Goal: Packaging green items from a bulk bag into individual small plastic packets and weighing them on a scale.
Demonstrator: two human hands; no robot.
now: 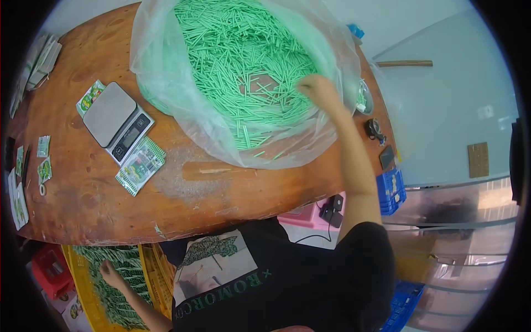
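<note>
A large clear plastic bag lies wide open on the wooden table, full of thin green sticks. My right hand is over the right side of the heap, its fingers curled and pointing in at the sticks. Whether it pinches any is hidden. Low on the left, my left hand hangs above a yellow plastic crate filled with green-and-white packets. Its fingers look bent, and I cannot make out anything in them. To the left of the bag sits a digital kitchen scale.
Printed packets lie against the scale. Smaller sachets and a black pen-like object are at the left. At the right edge are a tape roll, a dark phone-like slab and blue crates. A pink stool stands below.
</note>
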